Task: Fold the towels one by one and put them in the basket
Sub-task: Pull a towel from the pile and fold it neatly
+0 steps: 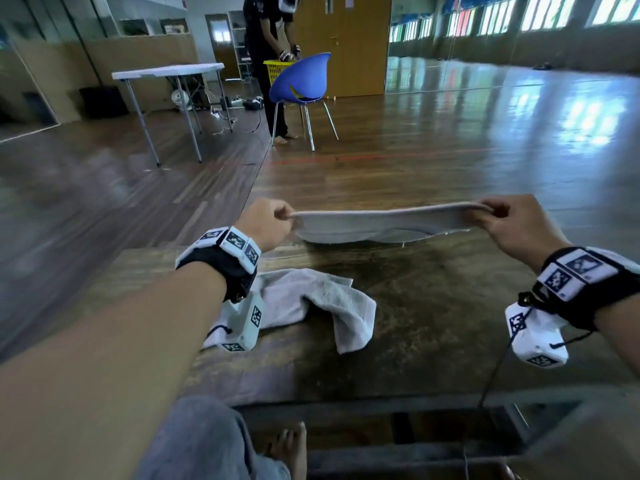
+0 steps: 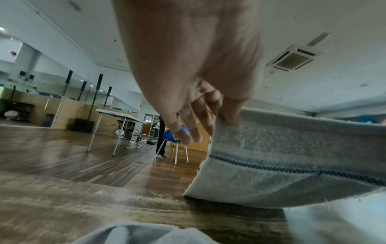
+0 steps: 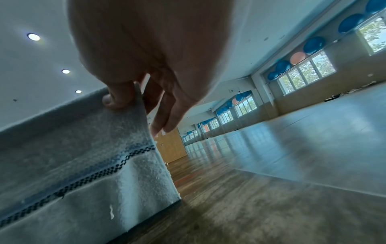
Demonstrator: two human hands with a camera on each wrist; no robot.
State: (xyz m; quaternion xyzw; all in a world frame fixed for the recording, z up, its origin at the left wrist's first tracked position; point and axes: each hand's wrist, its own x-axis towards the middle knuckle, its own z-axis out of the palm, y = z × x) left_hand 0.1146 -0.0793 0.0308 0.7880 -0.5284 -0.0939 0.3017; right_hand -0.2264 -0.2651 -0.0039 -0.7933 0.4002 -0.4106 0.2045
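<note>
We are in the middle of folding one towel [image 1: 384, 223]. Our left hand [image 1: 266, 225] pinches its left top corner between thumb and forefinger, and our right hand [image 1: 512, 225] pinches the right top corner the same way, the other fingers [image 2: 185, 130] hanging loose behind the cloth. Between the two hands the top edge is stretched nearly straight, above the far part of the wooden table [image 1: 433, 306]. The cloth hangs down from that edge, and its lower part rests on the tabletop; from the wrist views a dark woven stripe [image 2: 292, 166] runs across it. Whether what we hold is a single layer or already doubled we cannot tell for sure, though the head view hints at a second layer sagging below.

A second towel [image 1: 311, 299] lies crumpled on the table near us, beside the left wrist, not yet folded. So at least that one is left after this.

The only basket [image 1: 277, 69] we see is a yellow one far across the room, behind a blue chair [image 1: 301, 81], where another person [image 1: 266, 36] stands; whether it is ours we cannot say. No folded towel shows anywhere, so we judge the task to be at an early or middle stage: this fold to finish, the placing, then the crumpled one.
</note>
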